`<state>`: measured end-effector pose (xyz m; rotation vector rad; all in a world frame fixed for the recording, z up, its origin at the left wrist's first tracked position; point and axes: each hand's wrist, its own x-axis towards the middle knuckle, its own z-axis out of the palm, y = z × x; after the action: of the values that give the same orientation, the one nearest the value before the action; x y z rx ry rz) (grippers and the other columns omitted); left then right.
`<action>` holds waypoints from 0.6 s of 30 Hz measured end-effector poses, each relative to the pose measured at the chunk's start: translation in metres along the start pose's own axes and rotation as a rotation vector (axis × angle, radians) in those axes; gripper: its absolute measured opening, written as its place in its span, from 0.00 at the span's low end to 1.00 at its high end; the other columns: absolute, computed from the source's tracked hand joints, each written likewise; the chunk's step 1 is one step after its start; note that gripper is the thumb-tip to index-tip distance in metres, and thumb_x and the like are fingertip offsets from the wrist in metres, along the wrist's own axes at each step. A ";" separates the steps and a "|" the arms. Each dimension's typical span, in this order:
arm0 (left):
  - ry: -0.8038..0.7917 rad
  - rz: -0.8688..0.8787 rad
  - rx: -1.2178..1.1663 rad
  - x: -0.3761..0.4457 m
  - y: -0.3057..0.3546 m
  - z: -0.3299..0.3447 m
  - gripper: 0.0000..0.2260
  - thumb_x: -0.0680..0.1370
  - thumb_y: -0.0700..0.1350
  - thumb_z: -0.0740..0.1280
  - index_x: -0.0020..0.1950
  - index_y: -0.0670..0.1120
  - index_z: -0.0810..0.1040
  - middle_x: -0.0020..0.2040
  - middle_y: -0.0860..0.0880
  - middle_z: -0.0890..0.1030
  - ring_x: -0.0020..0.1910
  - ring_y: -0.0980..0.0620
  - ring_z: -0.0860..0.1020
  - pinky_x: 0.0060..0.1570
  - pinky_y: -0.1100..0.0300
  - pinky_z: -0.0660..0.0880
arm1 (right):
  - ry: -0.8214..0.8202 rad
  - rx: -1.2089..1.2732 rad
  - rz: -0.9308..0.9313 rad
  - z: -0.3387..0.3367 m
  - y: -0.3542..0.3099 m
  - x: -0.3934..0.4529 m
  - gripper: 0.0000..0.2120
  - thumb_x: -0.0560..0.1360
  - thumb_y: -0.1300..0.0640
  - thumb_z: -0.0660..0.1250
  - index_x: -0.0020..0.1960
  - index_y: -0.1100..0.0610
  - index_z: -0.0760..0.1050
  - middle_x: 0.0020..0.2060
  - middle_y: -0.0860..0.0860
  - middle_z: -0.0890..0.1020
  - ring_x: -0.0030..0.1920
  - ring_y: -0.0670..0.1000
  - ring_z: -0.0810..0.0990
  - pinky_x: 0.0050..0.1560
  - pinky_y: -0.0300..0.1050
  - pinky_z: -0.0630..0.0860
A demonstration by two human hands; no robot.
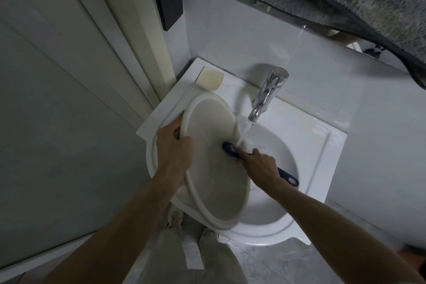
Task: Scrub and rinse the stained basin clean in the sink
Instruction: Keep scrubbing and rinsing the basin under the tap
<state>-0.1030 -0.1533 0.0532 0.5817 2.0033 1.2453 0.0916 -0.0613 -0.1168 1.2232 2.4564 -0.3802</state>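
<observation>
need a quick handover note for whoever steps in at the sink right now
Left hand grips the basin by its rim, tilting it over the sink.
Right hand holds the blue brush, its head against the basin's inner wall.
Tap is running; water lands at the basin's far edge.
Done: scrubbing under way.
Left: the inside looks dull and stained, so finish scrubbing, rinse, shut the tap.
</observation>
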 end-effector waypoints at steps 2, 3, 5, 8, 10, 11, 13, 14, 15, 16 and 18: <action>0.031 -0.055 0.007 0.008 0.000 -0.003 0.20 0.63 0.25 0.55 0.22 0.49 0.64 0.21 0.55 0.61 0.22 0.58 0.60 0.21 0.67 0.60 | -0.080 0.044 -0.127 0.000 -0.005 -0.002 0.21 0.82 0.49 0.55 0.75 0.39 0.61 0.49 0.54 0.78 0.44 0.59 0.81 0.39 0.49 0.73; 0.038 -0.066 0.013 0.012 -0.001 -0.005 0.15 0.62 0.25 0.55 0.25 0.45 0.63 0.23 0.52 0.61 0.22 0.56 0.60 0.22 0.66 0.60 | -0.161 0.036 -0.213 0.000 -0.008 -0.006 0.20 0.82 0.48 0.54 0.74 0.37 0.62 0.51 0.54 0.78 0.47 0.60 0.80 0.42 0.49 0.72; 0.036 -0.077 0.045 0.016 -0.002 -0.007 0.07 0.61 0.26 0.56 0.31 0.37 0.63 0.25 0.48 0.61 0.24 0.53 0.61 0.23 0.64 0.62 | -0.162 -0.022 -0.262 -0.001 -0.005 -0.006 0.20 0.83 0.47 0.53 0.74 0.36 0.60 0.50 0.54 0.77 0.46 0.61 0.80 0.41 0.49 0.71; 0.015 -0.099 0.045 0.018 -0.002 -0.006 0.09 0.62 0.26 0.57 0.31 0.40 0.65 0.22 0.53 0.64 0.25 0.54 0.64 0.23 0.65 0.65 | -0.016 -0.034 -0.114 -0.002 0.001 0.003 0.21 0.83 0.50 0.54 0.75 0.41 0.60 0.47 0.54 0.76 0.41 0.59 0.80 0.38 0.48 0.70; 0.008 -0.130 0.031 0.021 -0.001 -0.007 0.09 0.61 0.26 0.57 0.30 0.40 0.66 0.22 0.53 0.64 0.27 0.52 0.67 0.26 0.62 0.67 | -0.134 -0.016 -0.205 -0.003 -0.006 -0.001 0.19 0.83 0.48 0.54 0.73 0.41 0.64 0.49 0.54 0.78 0.45 0.59 0.80 0.41 0.47 0.71; 0.006 -0.143 0.026 0.023 -0.001 -0.007 0.09 0.61 0.26 0.57 0.30 0.40 0.66 0.23 0.52 0.64 0.29 0.50 0.67 0.28 0.60 0.67 | -0.164 -0.025 -0.250 -0.003 -0.007 -0.003 0.18 0.83 0.48 0.53 0.72 0.40 0.65 0.49 0.54 0.78 0.46 0.58 0.80 0.41 0.47 0.72; -0.001 -0.159 0.033 0.027 -0.002 -0.007 0.10 0.60 0.26 0.56 0.30 0.41 0.66 0.26 0.48 0.65 0.31 0.47 0.67 0.31 0.57 0.68 | -0.075 -0.053 -0.193 -0.003 -0.002 0.001 0.20 0.83 0.50 0.54 0.73 0.39 0.62 0.47 0.54 0.77 0.42 0.58 0.80 0.38 0.48 0.71; 0.002 -0.166 0.034 0.028 -0.002 -0.007 0.10 0.60 0.26 0.56 0.31 0.40 0.68 0.28 0.46 0.66 0.32 0.46 0.67 0.31 0.56 0.68 | -0.031 -0.048 -0.129 -0.002 0.001 0.004 0.20 0.83 0.51 0.54 0.74 0.40 0.61 0.46 0.54 0.77 0.40 0.58 0.80 0.37 0.48 0.71; 0.014 -0.177 0.031 0.030 -0.003 -0.006 0.10 0.61 0.26 0.56 0.34 0.39 0.71 0.29 0.45 0.66 0.33 0.46 0.67 0.32 0.56 0.68 | -0.040 -0.035 -0.112 -0.002 0.001 0.006 0.20 0.83 0.51 0.54 0.74 0.41 0.62 0.46 0.54 0.78 0.41 0.58 0.80 0.37 0.48 0.72; 0.027 -0.194 0.028 0.031 -0.002 -0.007 0.11 0.61 0.26 0.56 0.36 0.37 0.72 0.29 0.44 0.66 0.33 0.46 0.66 0.31 0.56 0.67 | -0.102 -0.016 -0.155 -0.001 -0.003 0.005 0.19 0.83 0.50 0.54 0.73 0.42 0.64 0.48 0.54 0.79 0.43 0.58 0.80 0.39 0.47 0.73; 0.049 -0.223 0.024 0.035 -0.002 -0.007 0.11 0.62 0.26 0.56 0.37 0.36 0.73 0.29 0.44 0.66 0.34 0.46 0.66 0.31 0.55 0.67 | -0.236 -0.012 -0.256 -0.002 -0.010 -0.001 0.18 0.82 0.48 0.54 0.71 0.40 0.66 0.51 0.53 0.80 0.48 0.58 0.81 0.44 0.48 0.74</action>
<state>-0.1312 -0.1339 0.0417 0.3302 2.0620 1.1110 0.0835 -0.0673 -0.1135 0.8076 2.4065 -0.5444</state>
